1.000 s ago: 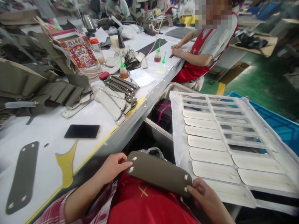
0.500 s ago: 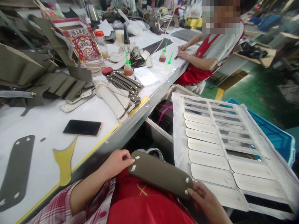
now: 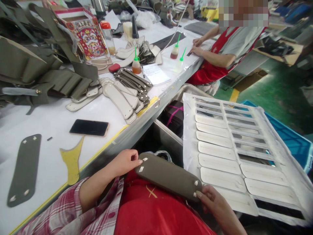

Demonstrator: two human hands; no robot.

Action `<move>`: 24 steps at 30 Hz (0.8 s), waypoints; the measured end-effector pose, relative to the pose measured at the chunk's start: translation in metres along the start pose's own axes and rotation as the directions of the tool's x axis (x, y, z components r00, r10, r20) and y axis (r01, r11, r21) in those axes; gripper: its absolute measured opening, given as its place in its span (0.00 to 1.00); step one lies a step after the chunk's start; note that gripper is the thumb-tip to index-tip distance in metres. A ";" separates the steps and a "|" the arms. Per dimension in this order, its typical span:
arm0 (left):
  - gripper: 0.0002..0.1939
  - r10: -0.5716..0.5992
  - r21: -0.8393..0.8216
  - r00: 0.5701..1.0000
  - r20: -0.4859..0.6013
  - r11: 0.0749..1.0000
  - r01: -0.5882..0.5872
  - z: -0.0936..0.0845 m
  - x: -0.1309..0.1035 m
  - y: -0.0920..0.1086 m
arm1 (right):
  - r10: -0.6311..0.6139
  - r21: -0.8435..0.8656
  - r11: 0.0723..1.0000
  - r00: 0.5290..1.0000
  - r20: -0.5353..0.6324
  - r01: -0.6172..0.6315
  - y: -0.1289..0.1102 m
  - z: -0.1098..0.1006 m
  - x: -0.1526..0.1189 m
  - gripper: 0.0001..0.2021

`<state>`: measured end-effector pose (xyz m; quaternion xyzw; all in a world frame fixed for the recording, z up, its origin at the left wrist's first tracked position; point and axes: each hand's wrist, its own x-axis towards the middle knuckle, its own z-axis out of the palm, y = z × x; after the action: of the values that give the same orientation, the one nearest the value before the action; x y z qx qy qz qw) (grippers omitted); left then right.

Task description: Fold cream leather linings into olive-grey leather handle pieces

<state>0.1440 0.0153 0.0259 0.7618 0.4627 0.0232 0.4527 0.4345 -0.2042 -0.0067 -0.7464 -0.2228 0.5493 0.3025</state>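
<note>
An olive-grey strap pad [image 3: 168, 176] with rounded ends lies across my lap, above the red apron [image 3: 146, 212]. Small white tabs show near its corners. My left hand [image 3: 127, 161] pinches its left end between thumb and fingers. At the other end, my right hand [image 3: 211, 199] grips the lower right corner, thumb on top. A similar olive-grey pad [image 3: 25, 169] rests flat on the table to the left. Close to that pad are a yellow piece [image 3: 72, 160] and a phone [image 3: 89, 127].
A white slotted board [image 3: 220, 156] holding several pale strips stands at my right, over a bin [image 3: 168, 132]. Light grey pads [image 3: 118, 99], glue bottles [image 3: 136, 67] and a printed box [image 3: 90, 40] cover the table's far side. A co-worker [image 3: 225, 55] sits beyond.
The view has shifted slightly, so the table items appear a little to the right and higher. Both hands keep the pad in much the same hold.
</note>
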 end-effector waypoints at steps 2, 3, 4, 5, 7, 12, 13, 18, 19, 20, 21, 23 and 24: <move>0.15 -0.040 -0.077 0.998 0.052 0.996 0.044 0.002 0.000 -0.004 | -0.001 0.010 1.000 1.000 -0.004 0.001 0.000 0.000 -0.001 0.17; 0.15 -0.062 -0.128 0.995 0.084 0.989 0.073 0.004 -0.001 -0.006 | 0.004 0.014 1.000 1.000 -0.005 -0.003 0.000 0.000 -0.001 0.17; 0.15 -0.077 -0.176 0.992 0.103 0.980 0.094 0.007 -0.001 -0.008 | 0.008 0.016 1.000 1.000 -0.002 -0.008 0.000 -0.001 -0.001 0.18; 0.15 -0.080 -0.213 0.991 0.105 0.972 0.101 0.009 -0.002 -0.011 | 0.012 0.015 1.000 1.000 0.005 -0.012 0.001 -0.001 -0.001 0.18; 0.14 -0.052 -0.239 0.997 0.061 0.969 0.065 0.013 -0.001 -0.015 | 0.008 0.012 1.000 1.000 0.021 -0.008 0.003 -0.003 0.001 0.19; 0.13 0.011 -0.214 1.000 0.026 0.977 -0.005 0.015 0.002 -0.020 | -0.011 0.025 1.000 0.999 0.038 0.010 0.008 -0.007 0.007 0.20; 0.13 0.019 -0.219 0.999 0.042 0.976 -0.010 0.015 0.002 -0.019 | -0.013 0.032 0.999 0.999 0.038 0.012 0.007 -0.007 0.006 0.19; 0.14 0.021 -0.116 0.993 0.119 0.993 -0.007 0.014 0.000 -0.014 | -0.048 0.067 0.997 0.999 -0.015 0.049 -0.003 -0.003 -0.009 0.15; 0.15 0.032 -0.027 0.992 0.125 0.999 -0.029 0.013 0.001 -0.016 | -0.046 0.083 0.995 0.999 -0.028 0.048 -0.004 -0.003 -0.011 0.14; 0.15 0.046 0.061 0.991 0.124 0.997 -0.054 0.011 0.004 -0.019 | -0.037 0.104 0.994 0.999 -0.034 0.041 -0.004 -0.003 -0.011 0.14; 0.16 0.059 0.144 0.988 0.146 0.986 -0.080 0.010 0.007 -0.022 | -0.035 0.123 0.992 0.998 -0.042 0.040 -0.004 -0.004 -0.010 0.13; 0.15 0.078 0.295 0.984 0.162 0.947 -0.123 0.007 0.012 -0.026 | -0.041 0.169 0.984 0.998 -0.054 0.050 -0.001 -0.006 -0.008 0.12; 0.15 0.118 0.358 0.985 0.125 0.921 -0.156 0.006 0.013 -0.024 | -0.051 0.191 0.980 0.997 -0.057 0.061 0.002 -0.006 -0.007 0.11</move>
<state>0.1377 0.0247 0.0005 0.8636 0.3809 -0.0704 0.3228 0.4384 -0.2118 -0.0015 -0.7209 -0.1818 0.5401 0.3944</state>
